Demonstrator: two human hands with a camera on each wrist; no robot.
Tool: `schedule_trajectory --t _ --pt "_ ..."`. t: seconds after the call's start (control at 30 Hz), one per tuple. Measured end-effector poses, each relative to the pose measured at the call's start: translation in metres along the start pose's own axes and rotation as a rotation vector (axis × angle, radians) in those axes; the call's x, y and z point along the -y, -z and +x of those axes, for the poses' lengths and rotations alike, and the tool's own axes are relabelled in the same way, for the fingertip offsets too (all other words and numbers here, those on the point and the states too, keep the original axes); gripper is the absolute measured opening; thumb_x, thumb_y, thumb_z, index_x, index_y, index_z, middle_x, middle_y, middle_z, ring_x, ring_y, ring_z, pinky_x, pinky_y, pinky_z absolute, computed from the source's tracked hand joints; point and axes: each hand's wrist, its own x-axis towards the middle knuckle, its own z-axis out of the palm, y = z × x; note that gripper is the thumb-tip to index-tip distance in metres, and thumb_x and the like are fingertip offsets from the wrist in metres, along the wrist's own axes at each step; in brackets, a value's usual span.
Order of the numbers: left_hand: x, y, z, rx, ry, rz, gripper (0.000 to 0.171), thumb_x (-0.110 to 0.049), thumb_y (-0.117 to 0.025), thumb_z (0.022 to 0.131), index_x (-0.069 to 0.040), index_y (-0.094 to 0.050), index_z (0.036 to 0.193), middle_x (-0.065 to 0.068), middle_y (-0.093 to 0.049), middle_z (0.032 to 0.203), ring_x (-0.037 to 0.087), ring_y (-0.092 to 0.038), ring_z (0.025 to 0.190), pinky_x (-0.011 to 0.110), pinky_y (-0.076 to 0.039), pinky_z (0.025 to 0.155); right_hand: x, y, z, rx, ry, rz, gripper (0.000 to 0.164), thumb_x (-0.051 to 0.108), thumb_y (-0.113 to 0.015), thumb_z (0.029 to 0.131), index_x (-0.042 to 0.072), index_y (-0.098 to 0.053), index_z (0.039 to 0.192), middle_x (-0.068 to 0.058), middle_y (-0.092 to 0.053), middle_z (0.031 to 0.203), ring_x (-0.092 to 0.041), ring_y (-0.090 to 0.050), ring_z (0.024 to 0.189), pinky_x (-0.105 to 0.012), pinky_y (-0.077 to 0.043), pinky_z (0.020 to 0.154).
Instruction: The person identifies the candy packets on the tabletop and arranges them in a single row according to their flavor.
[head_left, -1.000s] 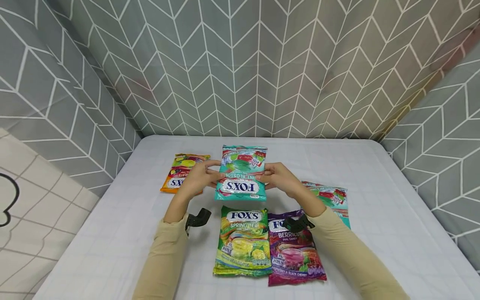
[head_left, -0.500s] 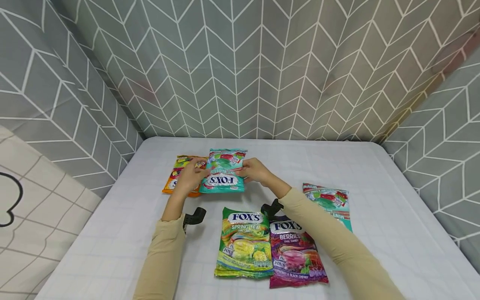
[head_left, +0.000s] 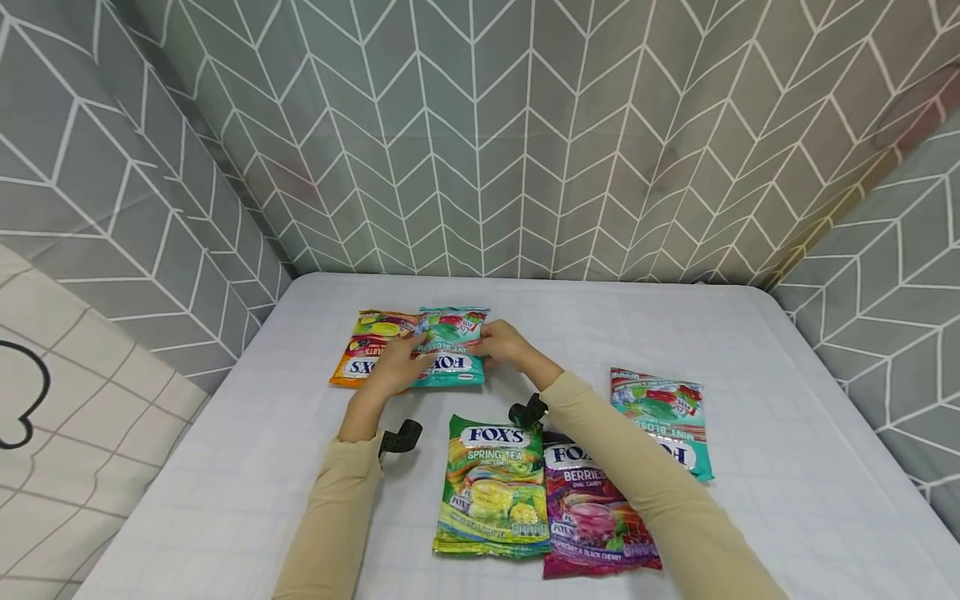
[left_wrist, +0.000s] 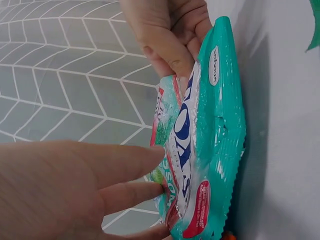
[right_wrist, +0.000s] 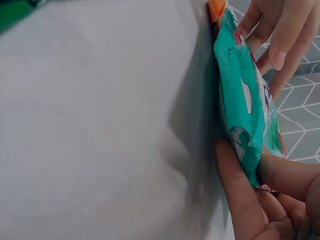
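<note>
A teal mint candy bag (head_left: 453, 343) lies at the far left of the table, its left edge against the orange fruit candy bag (head_left: 367, 346). My right hand (head_left: 504, 343) pinches its right edge; the right wrist view shows the thumb (right_wrist: 285, 175) on top and a finger (right_wrist: 237, 192) beneath. My left hand (head_left: 396, 365) is over the place where both bags meet. Its fairly straight fingers (left_wrist: 127, 162) touch the teal bag's face in the left wrist view.
Nearer me lie a green spring tea candy bag (head_left: 491, 492) and a purple berries bag (head_left: 592, 517), partly under my right sleeve. Another teal mint bag (head_left: 667, 417) lies on the right. A patterned curtain (head_left: 480, 142) rises behind the white table (head_left: 570, 308).
Both hands have carried the teal bag left and lowered it beside the orange bag. My left fingers have loosened from its edge, while the right hand keeps its pinch.
</note>
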Motion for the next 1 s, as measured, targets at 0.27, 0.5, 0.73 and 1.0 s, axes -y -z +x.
schedule_trajectory --t 0.27,0.5,0.73,1.0 --pt "-0.004 -0.006 -0.005 -0.005 0.042 0.067 0.06 -0.026 -0.057 0.098 0.002 -0.037 0.146 0.037 -0.028 0.14 0.049 -0.029 0.125 0.061 -0.033 0.099 -0.007 0.0 0.0 -0.002 -0.016 0.001 0.02 0.011 -0.071 0.089 -0.005 -0.065 0.1 -0.011 -0.064 0.091 -0.017 -0.064 0.072 -0.029 -0.056 0.066" --pt "-0.005 -0.008 -0.008 0.004 0.042 0.102 0.061 -0.029 -0.056 0.098 0.001 -0.036 0.147 0.035 -0.028 0.139 0.047 -0.025 0.122 0.06 -0.034 0.096 -0.009 -0.001 -0.001 -0.036 0.003 -0.093 0.027 0.014 -0.073 0.088 -0.007 -0.065 0.103 -0.012 -0.063 0.084 -0.02 -0.064 0.067 -0.028 -0.056 0.059" --pt "-0.008 -0.009 -0.01 0.008 0.037 0.123 0.06 -0.029 -0.056 0.098 0.003 -0.037 0.146 0.035 -0.029 0.139 0.046 -0.026 0.121 0.058 -0.035 0.095 -0.01 0.001 0.0 -0.041 -0.014 -0.173 0.028 0.019 -0.074 0.088 -0.004 -0.063 0.099 -0.012 -0.062 0.079 -0.017 -0.059 0.065 -0.027 -0.055 0.058" --pt "-0.008 -0.011 -0.012 0.005 0.054 0.124 0.06 -0.029 -0.055 0.099 0.002 -0.037 0.146 0.035 -0.028 0.139 0.046 -0.027 0.122 0.058 -0.035 0.097 -0.009 0.004 -0.003 -0.006 -0.041 -0.144 0.034 0.015 -0.073 0.087 -0.008 -0.06 0.109 -0.013 -0.062 0.09 -0.018 -0.06 0.07 -0.028 -0.056 0.06"
